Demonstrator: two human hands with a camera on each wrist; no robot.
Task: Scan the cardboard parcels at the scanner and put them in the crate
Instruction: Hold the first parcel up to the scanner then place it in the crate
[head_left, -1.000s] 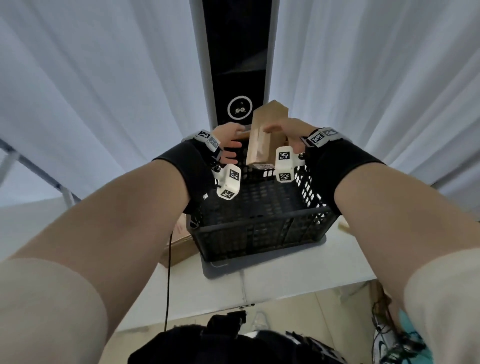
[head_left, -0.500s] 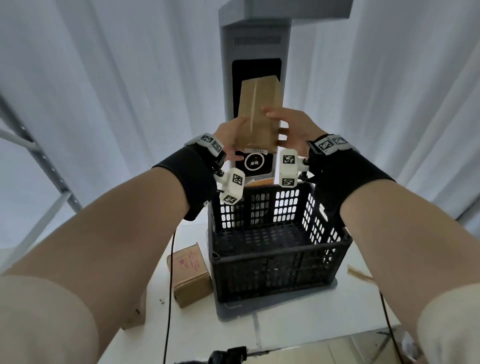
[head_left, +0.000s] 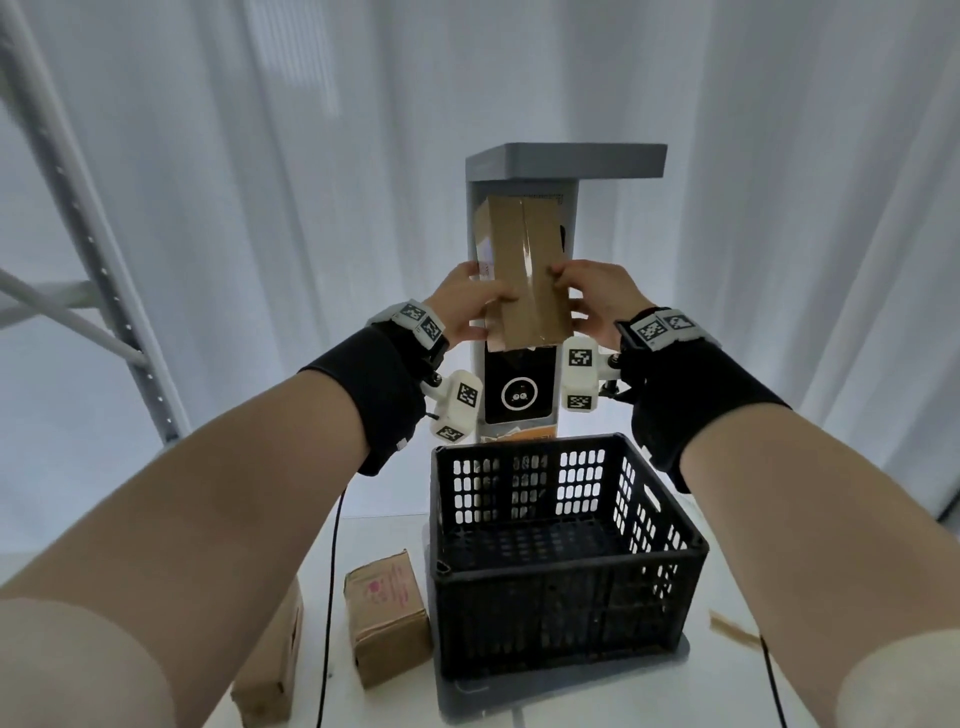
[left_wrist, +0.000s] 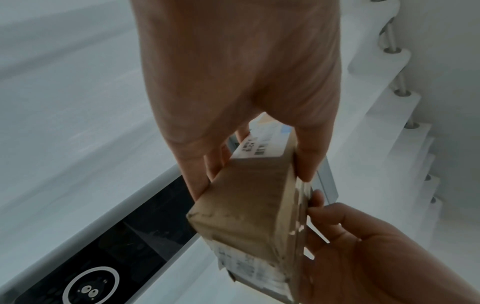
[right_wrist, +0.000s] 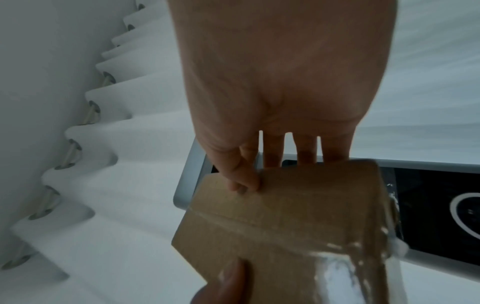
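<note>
The cardboard parcel (head_left: 522, 275) has risen since a second ago, from just above the crate (head_left: 566, 566) to high against the scanner (head_left: 524, 395) column. The left hand (head_left: 467, 306) grips its left edge, thumb on the near face, fingers behind; the right hand (head_left: 597, 301) pinches the right edge likewise. Both forearms reach up and forward over the crate. Another parcel (head_left: 387, 623) lies left of the crate.

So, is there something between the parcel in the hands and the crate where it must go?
Nothing visible. The parcel, gripped by the left hand and right hand, is up against the scanner, above and behind the black crate. The crate's top is open, and its floor looks bare. Two other parcels lie on the table beside it.
</note>
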